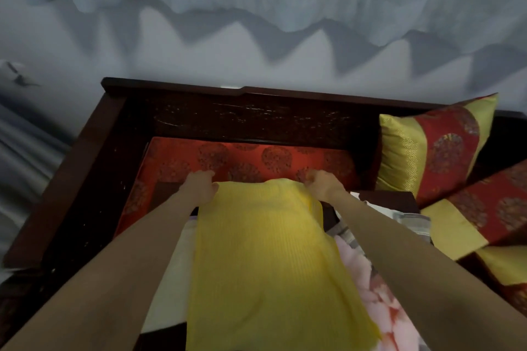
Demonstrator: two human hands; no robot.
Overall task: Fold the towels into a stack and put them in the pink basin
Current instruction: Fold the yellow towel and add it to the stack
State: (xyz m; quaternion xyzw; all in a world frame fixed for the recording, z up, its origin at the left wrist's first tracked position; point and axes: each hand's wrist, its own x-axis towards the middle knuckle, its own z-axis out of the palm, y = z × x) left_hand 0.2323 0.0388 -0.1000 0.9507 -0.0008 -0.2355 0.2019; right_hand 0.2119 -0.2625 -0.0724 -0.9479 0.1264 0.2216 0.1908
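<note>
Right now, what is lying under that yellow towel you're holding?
Past the left edge of the yellow towel a white cloth shows, past its right edge a pink flowered cloth. Whatever lies beneath the middle is covered.

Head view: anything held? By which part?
The yellow towel, gripped at its far edge: left hand on the left corner, right hand on the right corner.

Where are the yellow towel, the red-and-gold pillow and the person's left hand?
yellow towel [256, 259]: head view, middle of the cloth.
red-and-gold pillow [450, 148]: head view, its red middle band.
left hand [201, 184]: head view, back of the hand, at the towel's far left corner.
</note>
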